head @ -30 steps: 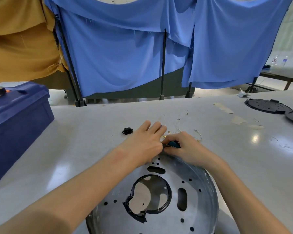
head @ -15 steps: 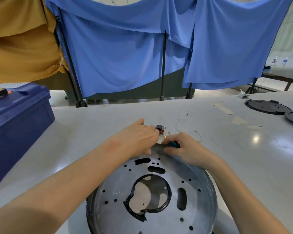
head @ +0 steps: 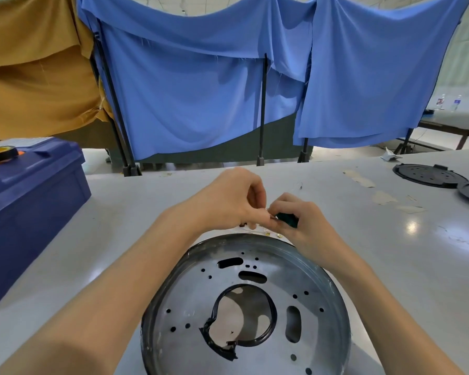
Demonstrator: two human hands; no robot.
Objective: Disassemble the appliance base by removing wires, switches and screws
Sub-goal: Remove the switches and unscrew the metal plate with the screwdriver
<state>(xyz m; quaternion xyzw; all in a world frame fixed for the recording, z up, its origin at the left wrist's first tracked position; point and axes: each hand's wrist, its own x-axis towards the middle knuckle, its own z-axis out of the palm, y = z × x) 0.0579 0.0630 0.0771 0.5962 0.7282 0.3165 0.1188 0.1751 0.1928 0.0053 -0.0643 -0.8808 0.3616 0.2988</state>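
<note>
Head view has both hands meeting just beyond the far rim of the appliance base [head: 244,307], which lies flat on the tabletop [head: 114,239] between the forearms. The left hand [head: 228,201] is curled, thumb and fingertips pinching a tiny metal tip [head: 273,217]; the right hand [head: 306,226] is closed round a small teal part [head: 288,219] that the tip seems to belong to (what the part is, I cannot tell). Thin wires [head: 257,233] with small brass ends trail on the tabletop just under the hands. The base looks like thin pressed sheet metal: stiff, probably light, likely to slide on the glossy top, with edges at rim and slots that may be sharp, so the rolled outer rim seems the safest hold. The wires look limp and easily kinked; pinching at the terminals rather than mid-length would suit them. A black ring [head: 271,324] round the centre opening looks torn and soft. No brand, label or writing is readable.
</note>
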